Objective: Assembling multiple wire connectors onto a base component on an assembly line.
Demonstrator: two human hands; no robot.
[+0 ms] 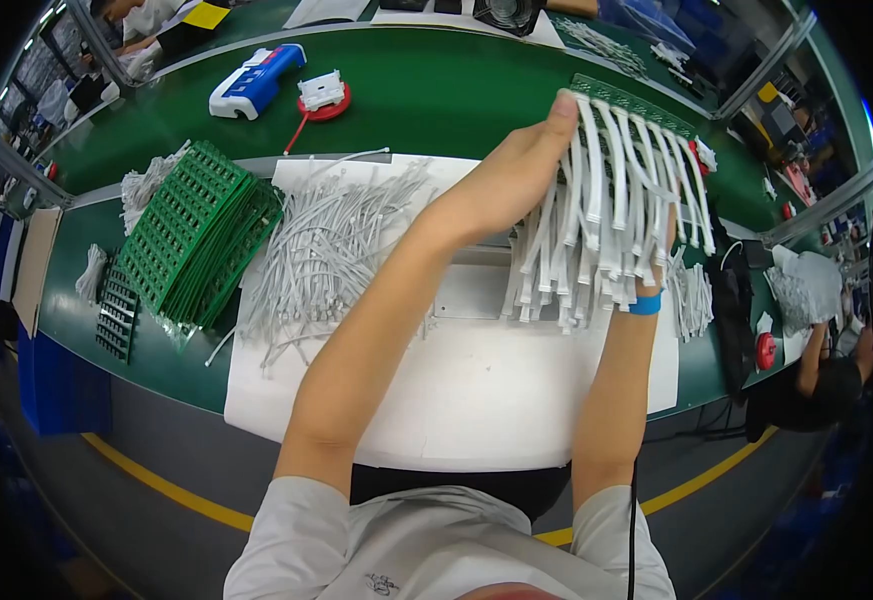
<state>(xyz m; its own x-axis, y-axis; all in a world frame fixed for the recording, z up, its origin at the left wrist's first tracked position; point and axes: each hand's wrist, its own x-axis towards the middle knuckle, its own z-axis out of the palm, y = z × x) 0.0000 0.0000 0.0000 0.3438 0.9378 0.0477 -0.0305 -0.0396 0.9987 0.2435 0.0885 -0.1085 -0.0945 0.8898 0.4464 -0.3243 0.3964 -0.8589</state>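
Right of cable pile (328, 255): left hand (521, 170) grips cabled green board (624, 97); right hand (670, 228) (cable-screened), fingers: cannot tell.

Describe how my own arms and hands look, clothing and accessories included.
Your left sleeve and right sleeve are short and pale grey-white, leaving the forearms bare. The left hand wears no glove, and its wrist is bare. A blue band sits on the right wrist; the right hand is mostly hidden. A thin black cable runs over the right sleeve.
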